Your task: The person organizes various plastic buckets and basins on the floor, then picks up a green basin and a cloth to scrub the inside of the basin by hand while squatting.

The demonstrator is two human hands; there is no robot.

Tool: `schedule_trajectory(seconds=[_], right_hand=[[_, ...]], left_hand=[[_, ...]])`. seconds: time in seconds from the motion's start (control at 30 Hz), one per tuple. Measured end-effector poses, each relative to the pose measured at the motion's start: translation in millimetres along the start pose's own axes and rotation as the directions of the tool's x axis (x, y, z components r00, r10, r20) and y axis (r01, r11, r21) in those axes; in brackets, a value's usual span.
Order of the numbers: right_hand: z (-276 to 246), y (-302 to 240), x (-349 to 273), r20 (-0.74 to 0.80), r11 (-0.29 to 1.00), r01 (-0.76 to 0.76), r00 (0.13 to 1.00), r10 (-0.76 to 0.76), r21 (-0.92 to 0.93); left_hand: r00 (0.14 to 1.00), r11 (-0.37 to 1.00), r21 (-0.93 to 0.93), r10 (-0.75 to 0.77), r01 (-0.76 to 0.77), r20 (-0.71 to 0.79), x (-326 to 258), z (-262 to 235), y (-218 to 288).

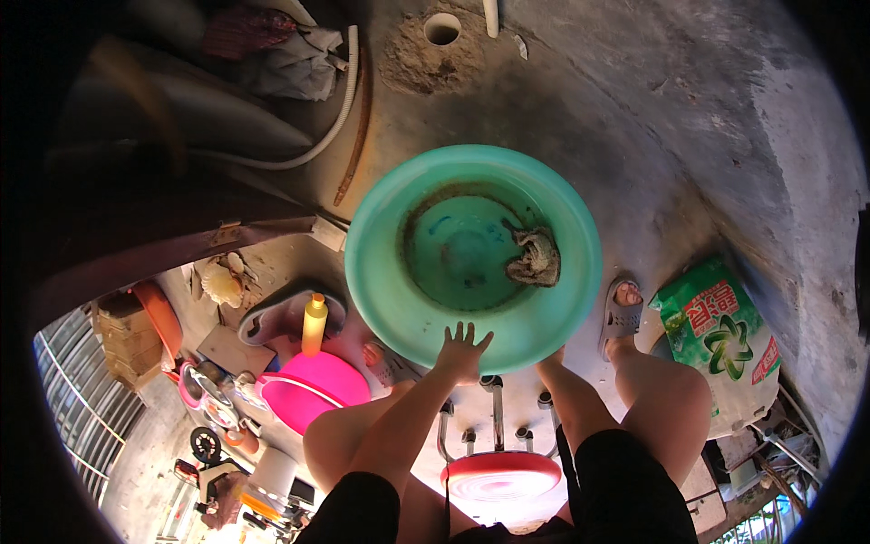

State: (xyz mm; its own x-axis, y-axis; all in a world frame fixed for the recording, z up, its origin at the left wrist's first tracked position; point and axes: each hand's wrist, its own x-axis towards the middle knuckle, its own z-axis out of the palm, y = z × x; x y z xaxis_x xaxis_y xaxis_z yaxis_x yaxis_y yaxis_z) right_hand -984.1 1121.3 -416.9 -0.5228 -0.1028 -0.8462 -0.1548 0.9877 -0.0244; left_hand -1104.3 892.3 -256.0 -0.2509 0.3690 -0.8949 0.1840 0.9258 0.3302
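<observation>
A large round green basin [390, 290] stands on the concrete floor in front of me. Its bottom shows dirty marks and a dark ring. Against the basin's inner right wall lies a crumpled grey-brown rag [536, 257]. My left hand [463, 355] is open, fingers spread, over the near rim; whether it presses on the rim I cannot tell. Just right of it, my right hand [550, 360] is at the outer side of the near rim. The rim hides most of its fingers, so its grip does not show.
A pink bucket [313, 385] and a yellow bottle [314, 325] stand left of my leg. On the right is a green-and-white sack [716, 340]. A red-topped stool [501, 476] shows between my legs. A pale hose [340, 118] curves along the floor at far left, near a floor hole [442, 30].
</observation>
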Motion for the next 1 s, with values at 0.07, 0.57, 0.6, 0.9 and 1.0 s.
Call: schedule_trajectory(seconds=[0.07,0.57,0.6,0.9,1.0], right_hand=[[-13.8,-3.4,2.9,0.0,0.99,0.006,1.0,-0.006,0.143],[18.3,209.1,76.8,-0.35,0.987,-0.158,0.924,0.154,0.017],[-35.3,119.6,73.3,-0.223,0.827,-0.011,0.961,0.164,0.562],[-203.0,13.1,-39.5,-0.124,-0.152,0.161,0.966,0.228,0.975],[-202.0,5.2,-31.7,-0.263,0.236,0.176,0.871,0.414,0.956]], left_hand=[[1.0,1.0,0.013,0.028,-0.028,0.012,0.7,4.7,-3.4],[0.975,0.948,0.248,0.217,-0.197,-0.056,31.9,-32.2,105.9],[0.997,0.993,0.111,-0.044,0.052,-0.067,10.1,-5.8,48.4],[0.324,0.725,-0.592,-0.688,0.352,-0.65,-5.6,65.0,27.1],[0.107,0.35,-0.931,-0.927,-0.102,-0.36,-16.0,47.6,24.8]])
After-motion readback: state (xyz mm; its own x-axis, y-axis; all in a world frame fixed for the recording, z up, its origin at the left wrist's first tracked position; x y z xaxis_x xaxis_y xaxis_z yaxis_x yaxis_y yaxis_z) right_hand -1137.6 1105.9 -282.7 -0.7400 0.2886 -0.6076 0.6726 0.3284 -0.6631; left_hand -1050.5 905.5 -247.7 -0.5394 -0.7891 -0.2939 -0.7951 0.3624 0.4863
